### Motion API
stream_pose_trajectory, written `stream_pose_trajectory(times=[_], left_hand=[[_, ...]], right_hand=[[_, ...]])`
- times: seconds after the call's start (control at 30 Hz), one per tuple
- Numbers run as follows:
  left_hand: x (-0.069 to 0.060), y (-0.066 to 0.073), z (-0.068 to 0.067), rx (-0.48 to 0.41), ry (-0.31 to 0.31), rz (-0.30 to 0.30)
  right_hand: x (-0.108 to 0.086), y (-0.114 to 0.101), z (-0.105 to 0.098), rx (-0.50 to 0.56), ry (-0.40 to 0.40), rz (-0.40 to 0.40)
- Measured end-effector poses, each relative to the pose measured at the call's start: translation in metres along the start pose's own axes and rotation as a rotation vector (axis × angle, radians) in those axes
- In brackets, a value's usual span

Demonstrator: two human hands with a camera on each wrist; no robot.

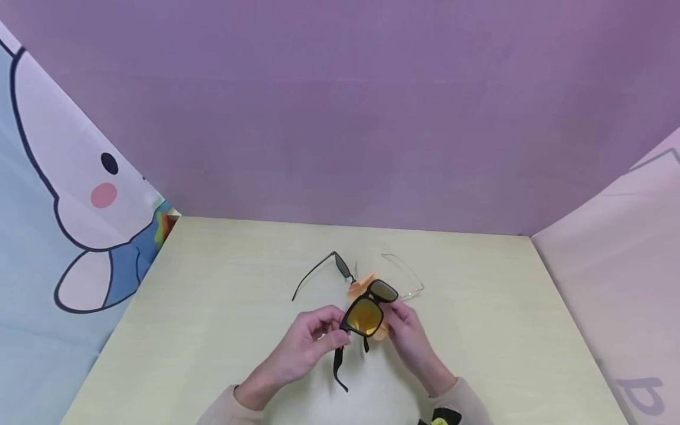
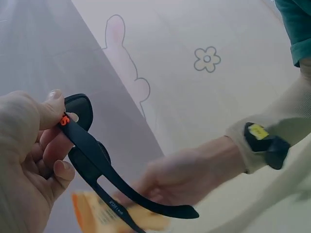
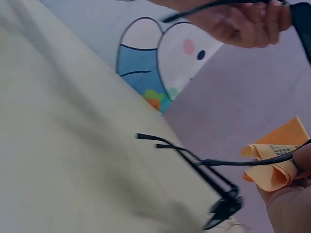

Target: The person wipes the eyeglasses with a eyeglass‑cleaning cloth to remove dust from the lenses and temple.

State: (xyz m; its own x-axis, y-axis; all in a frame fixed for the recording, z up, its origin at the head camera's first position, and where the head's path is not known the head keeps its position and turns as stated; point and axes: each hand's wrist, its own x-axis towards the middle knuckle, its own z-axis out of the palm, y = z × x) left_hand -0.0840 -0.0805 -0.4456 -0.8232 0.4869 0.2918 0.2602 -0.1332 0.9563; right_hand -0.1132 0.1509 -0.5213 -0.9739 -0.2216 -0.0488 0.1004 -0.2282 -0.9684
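Black-framed sunglasses with yellow-orange mirrored lenses are held up above the table, tilted, temples unfolded toward the person. My left hand pinches them at one end of the frame, by the hinge; the left wrist view shows an orange mark on that temple. An orange cloth with printed marks is gripped in my right hand, close to the other lens. In the head view the sunglasses partly hide the cloth and the right fingertips.
Behind the hands, a second black pair of glasses lies on the table with a temple out to the left. Thin wire-framed glasses lie to its right. A purple backdrop rises behind the table, with printed cloth walls at both sides.
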Motion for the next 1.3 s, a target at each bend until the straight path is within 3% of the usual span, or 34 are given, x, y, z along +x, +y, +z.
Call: stream_pose_trajectory(times=[0.17, 0.37, 0.53, 0.67, 0.8, 0.9, 1.17, 1.3], left_hand=[[0.002, 0.001, -0.002, 0.067, 0.017, 0.014], [0.000, -0.001, -0.003, 0.083, 0.024, -0.009], [-0.003, -0.001, -0.004, 0.083, 0.021, 0.009], [-0.005, 0.000, -0.005, 0.059, 0.039, 0.035], [-0.004, 0.003, -0.010, 0.036, 0.078, 0.109], [-0.004, 0.007, -0.015, 0.046, 0.093, 0.158], [-0.007, 0.019, -0.035, 0.229, 0.147, 0.195], [-0.008, 0.024, -0.052, 0.361, 0.193, 0.185]], right_hand=[[-0.001, 0.006, 0.004, -0.044, -0.022, 0.075], [0.006, -0.012, -0.004, -0.016, 0.008, -0.052], [0.005, -0.018, -0.007, 0.013, -0.041, -0.126], [-0.005, -0.008, 0.000, -0.038, -0.074, -0.032], [-0.012, 0.000, 0.007, -0.065, -0.099, 0.085], [-0.014, 0.003, 0.008, -0.073, -0.105, 0.126], [-0.020, 0.003, 0.002, -0.106, -0.083, 0.226], [-0.024, 0.002, -0.005, -0.186, -0.056, 0.240]])
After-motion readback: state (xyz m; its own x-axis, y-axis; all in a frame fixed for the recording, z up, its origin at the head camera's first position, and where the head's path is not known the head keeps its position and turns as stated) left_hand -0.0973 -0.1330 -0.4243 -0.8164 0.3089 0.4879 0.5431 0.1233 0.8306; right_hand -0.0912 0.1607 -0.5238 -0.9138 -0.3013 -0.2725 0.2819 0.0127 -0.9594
